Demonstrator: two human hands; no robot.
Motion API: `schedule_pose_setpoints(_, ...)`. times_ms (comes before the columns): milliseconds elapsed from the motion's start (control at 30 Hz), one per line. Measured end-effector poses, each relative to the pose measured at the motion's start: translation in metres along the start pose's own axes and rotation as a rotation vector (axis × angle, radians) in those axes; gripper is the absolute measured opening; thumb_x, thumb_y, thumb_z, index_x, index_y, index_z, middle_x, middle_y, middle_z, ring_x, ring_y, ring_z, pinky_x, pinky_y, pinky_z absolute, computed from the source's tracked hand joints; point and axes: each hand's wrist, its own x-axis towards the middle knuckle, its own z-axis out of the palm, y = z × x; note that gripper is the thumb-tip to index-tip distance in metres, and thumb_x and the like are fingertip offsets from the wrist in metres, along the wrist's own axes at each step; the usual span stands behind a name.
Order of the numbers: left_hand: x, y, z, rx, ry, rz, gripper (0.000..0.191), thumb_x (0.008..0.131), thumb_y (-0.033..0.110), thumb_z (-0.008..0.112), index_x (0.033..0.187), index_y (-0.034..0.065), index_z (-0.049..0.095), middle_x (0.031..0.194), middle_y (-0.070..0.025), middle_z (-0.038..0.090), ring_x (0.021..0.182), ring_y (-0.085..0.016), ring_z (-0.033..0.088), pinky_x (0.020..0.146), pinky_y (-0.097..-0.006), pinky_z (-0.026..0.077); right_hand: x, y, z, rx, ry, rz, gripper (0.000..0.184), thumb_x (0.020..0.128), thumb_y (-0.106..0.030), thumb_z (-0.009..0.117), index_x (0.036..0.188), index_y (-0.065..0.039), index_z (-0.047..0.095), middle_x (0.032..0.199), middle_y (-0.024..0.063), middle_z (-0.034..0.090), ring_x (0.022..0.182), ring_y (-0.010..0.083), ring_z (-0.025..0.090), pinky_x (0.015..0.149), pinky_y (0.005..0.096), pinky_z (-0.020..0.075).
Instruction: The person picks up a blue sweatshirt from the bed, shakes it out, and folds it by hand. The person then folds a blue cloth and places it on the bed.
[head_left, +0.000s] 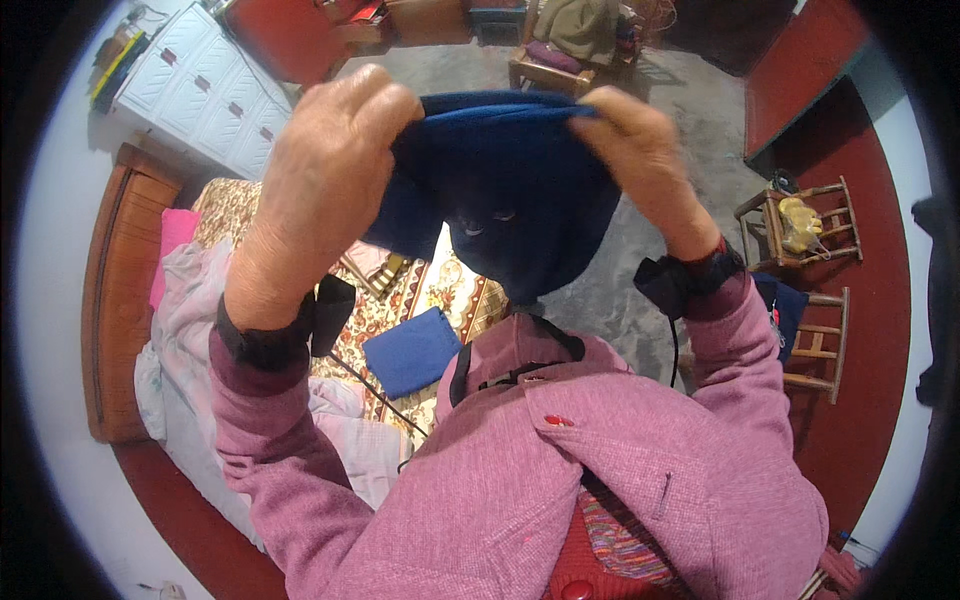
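A dark blue cloth garment (517, 172) hangs in the air before me, its top edge stretched between my two hands. My left hand (330, 157) grips the left end of that edge, fingers curled over the fabric. At the right end, my right hand (637, 142) pinches the edge between thumb and fingers. The garment's lower part droops over the edge of the bed. Below it, a folded blue cloth (412, 352) lies flat on the floral bedspread (442, 300). What kind of garment it is, I cannot tell.
A wooden headboard (127, 300) and rumpled pale quilt (187, 337) lie left. White drawers (202, 90) stand behind the bed. One wooden chair (555, 71) at the back bears clothes; another chair (765, 225) at right holds a yellow bag (801, 225). Cables run from my wrist straps.
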Motion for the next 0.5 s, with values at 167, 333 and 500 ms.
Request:
schedule_pose_setpoints(167, 0.016, 0.003, 0.001, -0.030, 0.087, -0.039, 0.049, 0.075, -0.013, 0.044, 0.117, 0.0065, 0.060, 0.098, -0.0172, 0.064, 0.090, -0.033, 0.065, 0.082, -0.0428, 0.052, 0.017, 0.014, -0.001, 0.178, 0.168, -0.061, 0.017, 0.099, -0.018, 0.063, 0.093, -0.002, 0.066, 0.072, -0.0012, 0.050, 0.066, 0.0080, 0.049, 0.059, 0.0234, 0.0418)
schedule_pose_setpoints(333, 0.015, 0.010, -0.012, 0.007, 0.024, -0.167, 0.045, 0.084, -0.007, 0.052, 0.125, 0.0112, 0.058, 0.083, -0.0206, 0.066, 0.076, -0.037, 0.068, 0.068, -0.0434, 0.055, 0.028, 0.023, 0.011, 0.119, 0.031, -0.165, 0.018, 0.099, -0.020, 0.063, 0.094, -0.003, 0.065, 0.072, -0.0010, 0.051, 0.066, 0.0079, 0.049, 0.058, 0.0238, 0.0425)
schedule_pose_setpoints(500, 0.020, 0.020, -0.016, 0.118, -0.189, -0.305, 0.036, 0.089, 0.030, 0.072, 0.117, 0.0094, 0.066, 0.076, -0.0181, 0.067, 0.066, -0.031, 0.069, 0.059, -0.0360, 0.053, 0.038, 0.027, 0.022, 0.276, -0.151, -0.140, 0.019, 0.099, -0.021, 0.062, 0.095, -0.002, 0.065, 0.073, 0.0011, 0.052, 0.068, 0.0099, 0.050, 0.061, 0.0261, 0.0450)
